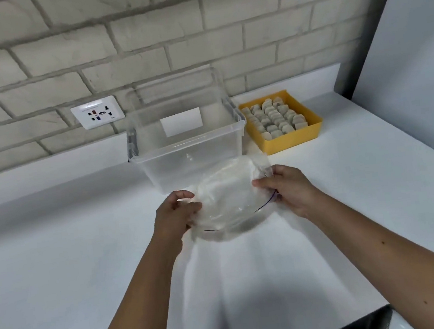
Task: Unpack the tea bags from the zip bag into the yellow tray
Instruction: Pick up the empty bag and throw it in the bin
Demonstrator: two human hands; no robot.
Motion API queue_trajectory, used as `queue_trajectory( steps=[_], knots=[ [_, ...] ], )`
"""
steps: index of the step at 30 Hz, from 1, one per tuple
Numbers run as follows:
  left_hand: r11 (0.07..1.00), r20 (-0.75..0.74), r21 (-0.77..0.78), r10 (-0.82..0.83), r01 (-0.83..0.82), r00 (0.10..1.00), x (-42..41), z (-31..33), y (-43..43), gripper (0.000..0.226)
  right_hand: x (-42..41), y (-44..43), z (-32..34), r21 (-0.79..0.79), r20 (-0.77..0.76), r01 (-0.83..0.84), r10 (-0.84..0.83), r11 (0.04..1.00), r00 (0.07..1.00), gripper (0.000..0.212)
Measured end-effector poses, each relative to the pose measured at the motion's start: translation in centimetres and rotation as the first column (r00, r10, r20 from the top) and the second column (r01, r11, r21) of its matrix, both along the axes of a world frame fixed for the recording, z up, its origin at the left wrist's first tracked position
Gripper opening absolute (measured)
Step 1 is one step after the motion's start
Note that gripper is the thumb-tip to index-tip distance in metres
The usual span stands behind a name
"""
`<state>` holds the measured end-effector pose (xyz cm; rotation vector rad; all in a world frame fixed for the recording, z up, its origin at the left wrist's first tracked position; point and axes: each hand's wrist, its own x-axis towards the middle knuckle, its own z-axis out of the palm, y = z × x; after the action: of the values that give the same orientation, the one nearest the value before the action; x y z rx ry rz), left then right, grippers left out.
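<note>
Noted over the near middle of the white counter: the clear zip bag, slack and crumpled, held between both hands. Gripped at its left edge by the left hand, with fingers curled round the plastic. Pinched at its right edge by the right hand, with the thumb on top beside the dark zip line. Cannot tell whether the mouth is sealed. Found in the yellow tray, at the far right of the counter: the tea bags, standing in close rows, well apart from the zip bag. Placed just left of the tray, touching or nearly so: a clear plastic bin, directly behind the zip bag. Mounted on the brick wall, left of the bin: a white socket plate.
</note>
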<state>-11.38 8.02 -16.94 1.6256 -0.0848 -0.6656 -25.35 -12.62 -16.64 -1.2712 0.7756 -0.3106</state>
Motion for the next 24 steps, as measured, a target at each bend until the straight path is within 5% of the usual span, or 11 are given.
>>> queue_trajectory(
  steps=[3,5,9,11,14,17,20,24],
  knots=[
    [0.984,0.398,0.159,0.010,-0.079,0.917,1.0,0.3,0.5,0.038,-1.1,-0.2,-0.1,-0.343,-0.065,0.088,-0.117,0.935,0.991,0.026],
    [0.966,0.526,0.252,-0.081,-0.064,0.846,1.2,0.7,0.3,0.044,-1.8,0.3,-0.2,-0.419,-0.063,0.113,-0.153,0.901,0.986,0.032],
    [0.947,0.320,0.209,-0.301,0.243,0.898,0.4,2.3,-0.4,0.023,-3.7,1.2,1.0,-0.278,-0.036,0.065,-0.078,0.958,0.996,0.070],
    [0.931,0.225,0.111,-0.364,0.348,0.904,-0.4,3.0,-0.3,0.051,-4.9,0.9,1.6,-0.134,-0.035,0.012,-0.017,0.991,0.999,0.071],
    [0.885,0.353,0.274,-0.457,0.377,0.816,-2.3,3.0,-0.7,0.079,-7.2,-0.2,1.8,0.152,-0.005,-0.001,0.002,0.988,1.000,0.059],
    [0.905,0.470,0.304,-0.415,0.298,0.779,-4.8,2.0,-2.0,0.035,-10.0,-1.2,2.0,0.321,0.072,-0.054,0.032,0.946,0.997,0.041],
    [0.943,0.426,0.171,-0.331,0.284,0.842,-7.8,1.6,-3.9,0.018,-14.1,-2.3,2.6,0.335,0.169,-0.163,0.111,0.928,0.979,0.051],
    [0.903,0.319,0.029,-0.415,0.428,0.852,-12.8,2.8,-7.6,0.010,-20.4,-5.0,3.3,0.186,0.134,-0.102,0.077,0.977,0.988,0.072]
  ],
)
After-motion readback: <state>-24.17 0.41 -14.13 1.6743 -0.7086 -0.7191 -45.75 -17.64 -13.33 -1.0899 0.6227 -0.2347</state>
